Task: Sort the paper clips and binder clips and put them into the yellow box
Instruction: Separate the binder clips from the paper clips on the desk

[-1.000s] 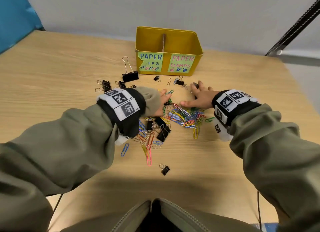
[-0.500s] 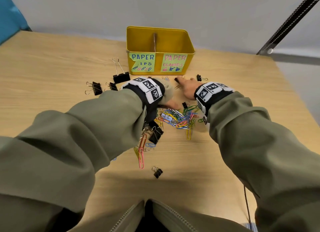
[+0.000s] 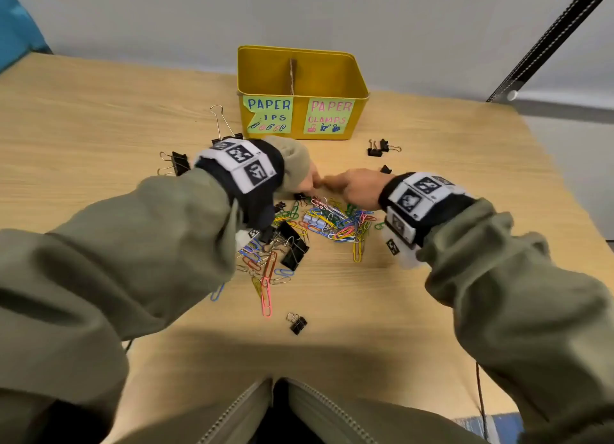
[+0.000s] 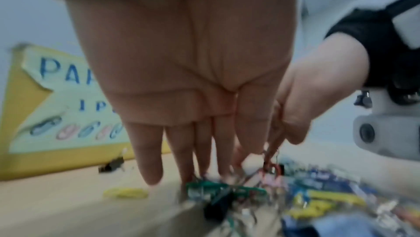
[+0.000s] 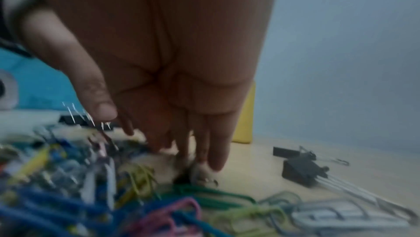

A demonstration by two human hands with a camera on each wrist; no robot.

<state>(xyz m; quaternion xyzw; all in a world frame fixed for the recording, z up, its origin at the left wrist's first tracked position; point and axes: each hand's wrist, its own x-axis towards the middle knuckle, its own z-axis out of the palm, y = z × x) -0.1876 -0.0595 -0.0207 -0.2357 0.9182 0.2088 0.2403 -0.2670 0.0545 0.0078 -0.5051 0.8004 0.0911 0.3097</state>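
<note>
Picking through the far edge of the paper clips (image 3: 332, 222) heap, both hands meet over the pile: the left hand (image 4: 188, 72) reaches down with its fingers straight and close together, tips touching the tangle, holding nothing; the right hand (image 3: 357, 186) seems to pinch a reddish wire piece between thumb and forefinger in the left wrist view, though blur keeps me from saying whether it is a clip or a handle. To do this step well, I judge it best to lift one kind at a time — draw a clip free of its neighbours before raising it, since the coloured wires interlock and may drag others along. The yellow box (image 3: 355, 78) stands just beyond the hands on the table (image 3: 99, 111), its divider splitting a left side labelled for clips from a right side labelled for clamps. Black binder clips (image 3: 292, 247) lie mixed into the near side of the heap; a pair (image 3: 377, 148) sits near the box's right corner and a lone one (image 3: 298, 324) lies well apart — none blocks the way to the box.
</note>
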